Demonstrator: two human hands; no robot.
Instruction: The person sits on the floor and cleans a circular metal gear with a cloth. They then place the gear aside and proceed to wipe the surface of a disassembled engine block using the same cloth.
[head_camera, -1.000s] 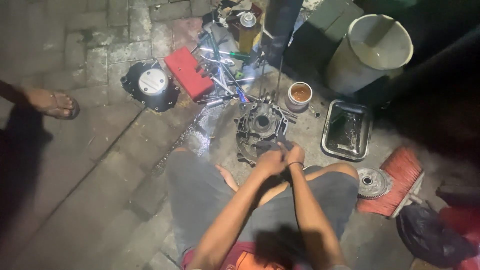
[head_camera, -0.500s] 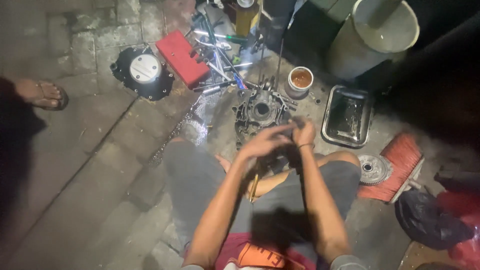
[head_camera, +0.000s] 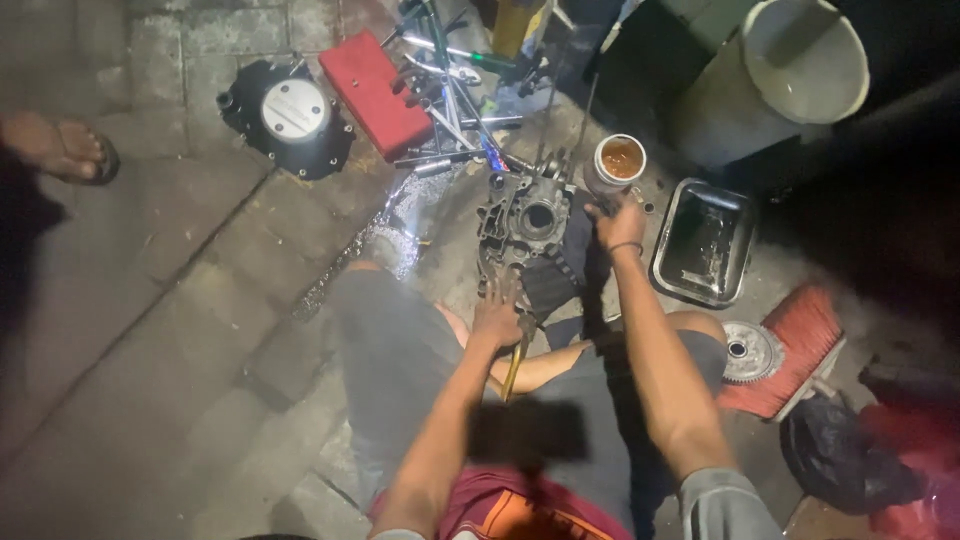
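My left hand (head_camera: 497, 318): it rests on the near, lower edge of the grey engine casing (head_camera: 528, 222), fingers spread flat over the metal; the grip is wide, closed on nothing.
My right hand (head_camera: 620, 222): it is stretched out to the far right side of the casing, just below the small round tin (head_camera: 620, 160); I cannot tell from here whether the grip is pinching something or loose.
Engine casing: it stands on the paved floor (head_camera: 150, 300) in front of my knees, its round bore facing up, between my two hands.
Round tin: white-walled, with brown liquid in it, just beyond my right hand and near the casing's upper right corner.
Metal tray (head_camera: 702, 243): rectangular, dark and oily inside, on the floor to the right of my right wrist, apart from the casing.
Gear (head_camera: 750, 352): a toothed disc lying on a red brush-like mat (head_camera: 805, 330) beside my right knee.
Red box (head_camera: 372, 92): flat, on the floor beyond the casing, with a heap of long metal tools (head_camera: 450, 90) touching its right side.
Black round cover (head_camera: 288, 115): left of the red box, with a pale centre disc.
White bucket (head_camera: 800, 60): far right, well apart.
Another person's sandalled foot (head_camera: 60, 148): at the left edge, well apart from my work.
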